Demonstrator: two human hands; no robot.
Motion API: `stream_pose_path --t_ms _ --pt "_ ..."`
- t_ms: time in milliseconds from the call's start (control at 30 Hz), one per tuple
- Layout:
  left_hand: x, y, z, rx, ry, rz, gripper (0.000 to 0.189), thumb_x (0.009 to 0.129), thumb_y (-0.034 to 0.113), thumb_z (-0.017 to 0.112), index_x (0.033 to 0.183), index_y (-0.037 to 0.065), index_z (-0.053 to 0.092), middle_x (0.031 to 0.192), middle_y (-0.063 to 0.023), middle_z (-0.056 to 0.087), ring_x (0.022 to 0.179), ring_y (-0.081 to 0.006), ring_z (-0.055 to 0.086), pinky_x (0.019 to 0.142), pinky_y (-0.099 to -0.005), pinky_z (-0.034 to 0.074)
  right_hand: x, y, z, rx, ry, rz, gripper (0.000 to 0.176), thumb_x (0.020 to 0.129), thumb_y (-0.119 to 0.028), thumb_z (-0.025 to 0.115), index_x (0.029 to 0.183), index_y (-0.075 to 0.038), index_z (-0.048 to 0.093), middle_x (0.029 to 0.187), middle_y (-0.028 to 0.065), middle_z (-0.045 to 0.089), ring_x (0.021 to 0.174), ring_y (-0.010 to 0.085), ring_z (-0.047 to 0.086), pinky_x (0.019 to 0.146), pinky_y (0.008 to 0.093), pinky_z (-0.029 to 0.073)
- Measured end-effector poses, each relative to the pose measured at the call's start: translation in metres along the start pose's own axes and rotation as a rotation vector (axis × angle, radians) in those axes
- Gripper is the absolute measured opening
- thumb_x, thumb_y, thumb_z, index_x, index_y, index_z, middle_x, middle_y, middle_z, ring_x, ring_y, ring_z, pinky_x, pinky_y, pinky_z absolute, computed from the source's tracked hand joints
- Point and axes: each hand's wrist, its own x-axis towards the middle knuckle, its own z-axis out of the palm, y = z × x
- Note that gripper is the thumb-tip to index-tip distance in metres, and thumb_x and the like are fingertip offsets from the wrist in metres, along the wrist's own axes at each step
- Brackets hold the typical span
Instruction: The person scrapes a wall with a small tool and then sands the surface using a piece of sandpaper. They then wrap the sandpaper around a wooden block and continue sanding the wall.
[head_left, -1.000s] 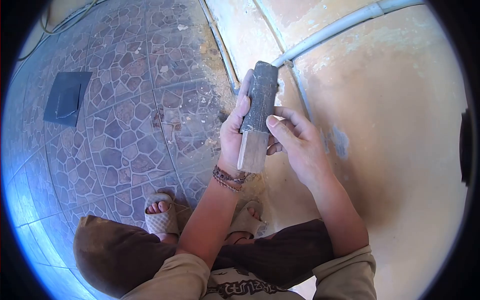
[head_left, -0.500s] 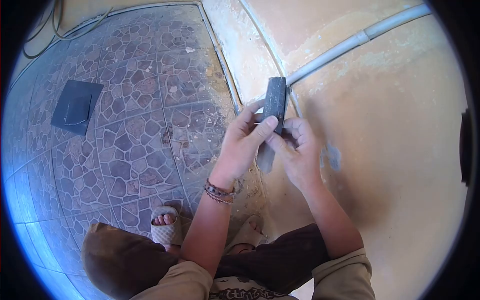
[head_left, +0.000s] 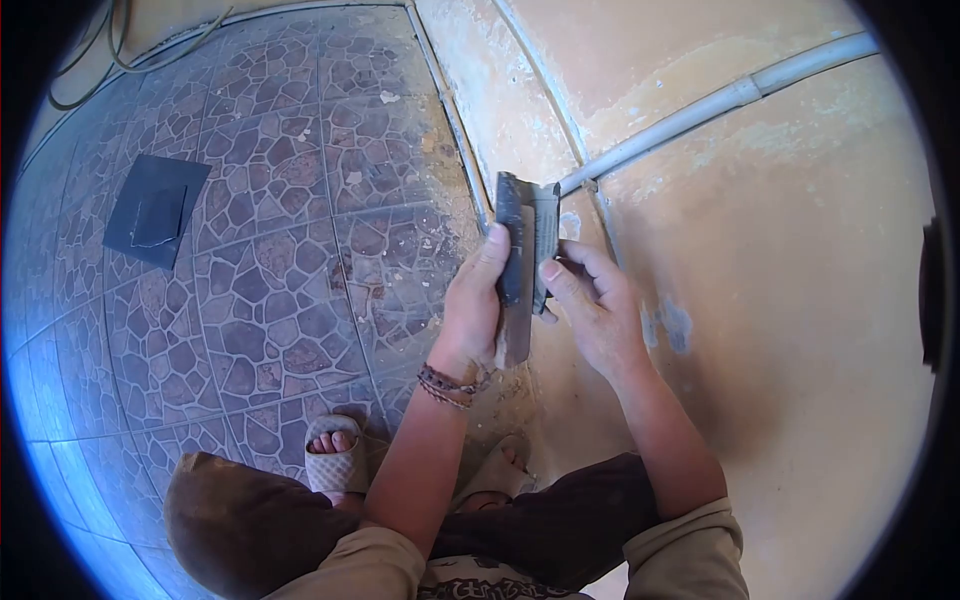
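A dark sheet that looks like sandpaper [head_left: 511, 245] is folded around a flat grey-brown strip [head_left: 517, 345], whose lower end sticks out below. My left hand [head_left: 472, 305] is closed on the left side of the folded sheet, thumb along its front. On the other side, my right hand [head_left: 597, 315] pinches the sheet's grey, ribbed-looking right part, thumb in front and fingers behind. The fold stands open toward me, showing the strip inside. What the strip is made of I cannot make out.
A flat dark sheet [head_left: 135, 205] with a smaller dark piece on it lies on the stone-patterned floor [head_left: 270, 270] at left. A pipe [head_left: 690, 115] runs along the stained wall [head_left: 800, 250] at right. A hose [head_left: 150, 65] lies at the far left corner.
The folded sheet has turned and opened, so the strip inside now shows. My left thumb has moved up and left, and my hands are farther apart.
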Motion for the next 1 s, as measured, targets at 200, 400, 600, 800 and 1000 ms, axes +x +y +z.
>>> stream_pose_path --t_ms 200,400,600,800,1000 --pt "0.01 -0.003 -0.005 0.016 0.2 0.004 0.046 0.104 0.041 0.04 0.121 0.001 0.057 0.098 -0.0095 0.066 0.08 -0.0166 0.067 0.069 -0.0327 0.059 0.004 0.022 -0.023 -0.179 0.124 -0.142 0.019 0.097 -0.013 0.056 0.099 0.004 0.063 0.073 0.0 0.053 0.066 0.0057 0.043 0.058 0.0247 0.038" --pt "0.016 -0.023 -0.013 0.407 0.372 -0.105 0.05 0.101 0.048 0.043 0.103 0.002 0.061 0.073 -0.0063 0.061 0.052 -0.0138 0.058 0.042 -0.0269 0.049 0.003 0.027 -0.037 -0.166 0.139 -0.034 0.02 0.096 -0.013 0.058 0.103 0.004 0.064 0.076 -0.0015 0.056 0.07 0.0049 0.047 0.061 0.0242 0.042" --pt "0.016 -0.03 -0.021 0.367 0.131 -0.069 0.052 0.098 0.054 0.046 0.107 0.004 0.057 0.063 -0.0043 0.052 0.04 -0.0119 0.048 0.036 -0.0236 0.039 -0.006 0.022 -0.036 -0.172 0.143 -0.214 0.016 0.088 -0.002 0.065 0.103 0.004 0.066 0.086 0.0049 0.064 0.072 0.0111 0.06 0.067 0.0269 0.05" --pt "0.016 -0.033 -0.022 0.242 -0.027 0.065 0.044 0.099 0.041 0.05 0.119 0.003 0.051 0.074 -0.0065 0.058 0.045 -0.0129 0.054 0.04 -0.0236 0.044 -0.008 0.02 -0.053 -0.62 0.178 -0.734 0.024 0.076 0.005 0.068 0.099 0.0 0.07 0.09 0.0125 0.064 0.074 0.0234 0.062 0.066 0.0303 0.049" --pt "0.016 -0.047 -0.034 0.194 -0.086 0.127 0.035 0.103 0.032 0.043 0.118 0.002 0.052 0.085 -0.0115 0.066 0.056 -0.0177 0.063 0.05 -0.0296 0.052 -0.01 0.017 -0.045 -0.71 0.129 -1.007 0.03 0.067 0.004 0.069 0.096 -0.003 0.073 0.089 0.0067 0.062 0.079 0.0241 0.059 0.07 0.0351 0.047"
